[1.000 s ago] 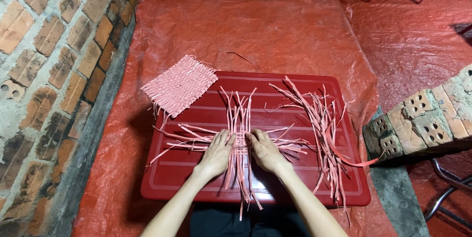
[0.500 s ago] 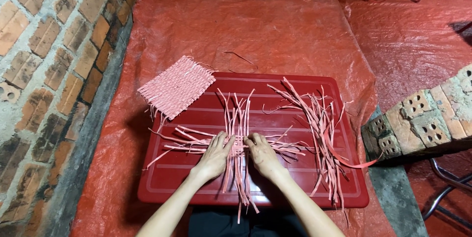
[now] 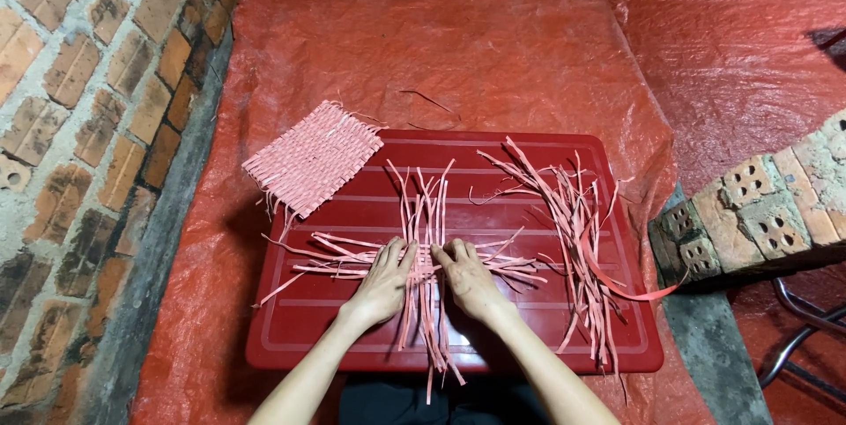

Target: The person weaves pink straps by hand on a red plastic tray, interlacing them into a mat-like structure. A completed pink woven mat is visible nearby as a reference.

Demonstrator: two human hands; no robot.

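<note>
Both hands rest on a small crossed bundle of pink strips [image 3: 423, 213] on a red plastic tray [image 3: 352, 337]. My left hand [image 3: 385, 279] lies flat on the horizontal strips just left of the crossing, fingers apart. On the right side of the crossing my right hand [image 3: 467, 277] presses down, fingertips touching the vertical strips. Neither hand lifts a strip. A finished pink woven square [image 3: 310, 157] lies on the tray's far left corner, partly over its edge.
A loose pile of pink strips [image 3: 577, 240] lies on the tray's right side, one long strip curling off the edge. Red tarp [image 3: 423, 37] covers the ground. A brick wall [image 3: 79, 125] runs along the left; stacked bricks [image 3: 767, 205] stand at right.
Both hands have stayed on the crossing, shifting only slightly. The strips and woven square have not moved.
</note>
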